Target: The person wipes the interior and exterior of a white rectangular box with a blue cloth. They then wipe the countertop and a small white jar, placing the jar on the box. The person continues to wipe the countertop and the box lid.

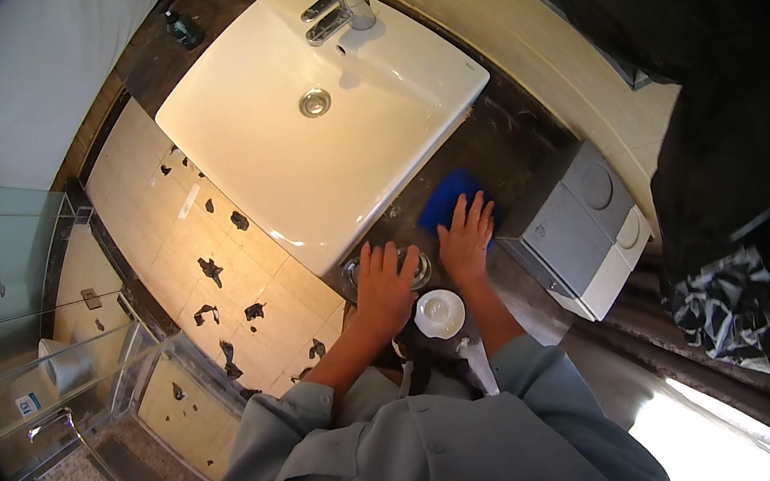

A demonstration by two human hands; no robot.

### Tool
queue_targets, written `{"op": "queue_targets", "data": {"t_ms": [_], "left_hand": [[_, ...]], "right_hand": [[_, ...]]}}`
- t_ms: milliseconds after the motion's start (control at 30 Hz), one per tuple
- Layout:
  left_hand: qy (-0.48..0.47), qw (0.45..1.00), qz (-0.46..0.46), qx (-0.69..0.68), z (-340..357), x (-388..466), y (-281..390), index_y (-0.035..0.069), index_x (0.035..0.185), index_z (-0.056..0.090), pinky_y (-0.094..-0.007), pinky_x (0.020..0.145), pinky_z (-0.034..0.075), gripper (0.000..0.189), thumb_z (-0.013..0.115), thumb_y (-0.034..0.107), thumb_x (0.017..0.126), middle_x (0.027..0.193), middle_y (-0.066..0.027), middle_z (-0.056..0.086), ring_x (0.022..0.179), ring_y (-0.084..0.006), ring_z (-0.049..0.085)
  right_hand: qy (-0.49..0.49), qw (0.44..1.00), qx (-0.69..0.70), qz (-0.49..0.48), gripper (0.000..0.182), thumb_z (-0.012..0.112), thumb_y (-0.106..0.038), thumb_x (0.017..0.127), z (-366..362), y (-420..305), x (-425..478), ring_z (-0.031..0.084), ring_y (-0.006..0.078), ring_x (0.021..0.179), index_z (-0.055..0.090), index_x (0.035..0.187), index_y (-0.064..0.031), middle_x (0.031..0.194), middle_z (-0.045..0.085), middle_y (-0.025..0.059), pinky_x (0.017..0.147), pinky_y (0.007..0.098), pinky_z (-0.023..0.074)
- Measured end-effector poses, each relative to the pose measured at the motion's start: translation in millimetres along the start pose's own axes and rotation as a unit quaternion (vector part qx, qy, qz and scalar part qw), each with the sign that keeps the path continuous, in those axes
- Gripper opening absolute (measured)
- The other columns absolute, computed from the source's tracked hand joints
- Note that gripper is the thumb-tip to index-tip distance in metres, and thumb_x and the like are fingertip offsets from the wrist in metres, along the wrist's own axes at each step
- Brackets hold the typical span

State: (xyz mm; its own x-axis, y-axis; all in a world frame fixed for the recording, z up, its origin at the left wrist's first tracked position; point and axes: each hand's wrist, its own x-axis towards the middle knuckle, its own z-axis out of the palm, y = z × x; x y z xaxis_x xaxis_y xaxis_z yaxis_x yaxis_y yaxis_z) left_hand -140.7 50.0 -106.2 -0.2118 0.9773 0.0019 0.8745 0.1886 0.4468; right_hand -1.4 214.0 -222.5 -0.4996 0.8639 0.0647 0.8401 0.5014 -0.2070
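My left hand point(386, 288) reaches over a clear round glass dish point(421, 269), its fingers and thumb spread across the rim and hiding most of the dish. To its right, my right hand point(467, 236) lies palm down on a blue cloth point(444, 197), pressing it against the dark stone countertop point(416, 195). The far part of the cloth sticks out past the fingers. A small white dish point(439, 314) with a scalloped rim sits between my forearms, close to my body. Beyond my hands is the white washbasin point(278, 159).
A chrome faucet point(352, 9) rises at the basin's far edge. A grey and white box-shaped dispenser point(576, 236) stands right of my hand. At the far left is a dark bottle point(184, 29). Torn black scraps point(211, 271) litter the tiled floor. Black plastic sheeting point(732, 295) hangs at right.
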Motion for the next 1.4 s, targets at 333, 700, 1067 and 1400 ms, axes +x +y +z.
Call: {"op": "queue_targets", "data": {"t_ms": [333, 700, 1067, 1400], "left_hand": [[-0.069, 0.995, 0.062, 0.038, 8.1, 25.8, -21.9, 0.009, 0.154, 0.053, -0.0627, 0.117, 0.042, 0.077, 0.082, 0.018, 0.083, 0.135, -0.0236, 0.060, 0.118, -0.0406, 0.066], [-0.065, 0.996, 0.064, -0.018, 1.4, 41.8, -30.1, 0.009, 0.146, 0.057, -0.0486, 0.089, 0.057, 0.083, 0.090, 0.020, 0.071, 0.122, -0.0176, 0.060, 0.106, -0.0370, 0.068], [-0.016, 0.999, 0.022, -0.043, 9.0, 39.1, -20.7, 0.009, 0.152, 0.052, -0.0500, 0.088, 0.057, 0.092, 0.094, 0.020, 0.071, 0.125, -0.0194, 0.058, 0.110, -0.0403, 0.066], [-0.036, 0.999, -0.014, -0.008, 15.5, 39.6, -0.6, 0.010, 0.149, 0.051, -0.0505, 0.092, 0.058, 0.096, 0.100, 0.023, 0.068, 0.130, -0.0208, 0.062, 0.112, -0.0438, 0.069]], "right_hand": [[0.017, 0.977, -0.034, 0.208, 0.085, 0.065, -0.052, 0.104, 28.9, 40.5, 155.4, 0.013, 0.0718, 0.157, 0.026, 0.175, -0.0257, 0.180, 0.011, 0.0320, 0.120, 0.0839, 0.0199], [0.004, 0.994, -0.044, 0.102, 0.073, 0.059, -0.045, 0.107, 33.0, 16.2, 164.1, 0.008, 0.0602, 0.164, 0.035, 0.174, -0.0271, 0.185, 0.010, 0.0188, 0.126, 0.0797, 0.0110], [-0.063, 0.989, 0.026, -0.128, 0.066, 0.068, -0.031, 0.105, -21.9, -3.5, 17.4, 0.024, 0.0424, 0.165, 0.047, 0.167, -0.0355, 0.181, 0.030, 0.0076, 0.132, 0.0648, 0.0198], [-0.035, 0.993, 0.053, -0.102, 0.057, 0.065, -0.003, 0.092, -50.1, 42.0, -74.7, 0.053, 0.0384, 0.139, 0.065, 0.148, -0.0177, 0.159, 0.054, 0.0135, 0.113, 0.0555, 0.0428]]}}
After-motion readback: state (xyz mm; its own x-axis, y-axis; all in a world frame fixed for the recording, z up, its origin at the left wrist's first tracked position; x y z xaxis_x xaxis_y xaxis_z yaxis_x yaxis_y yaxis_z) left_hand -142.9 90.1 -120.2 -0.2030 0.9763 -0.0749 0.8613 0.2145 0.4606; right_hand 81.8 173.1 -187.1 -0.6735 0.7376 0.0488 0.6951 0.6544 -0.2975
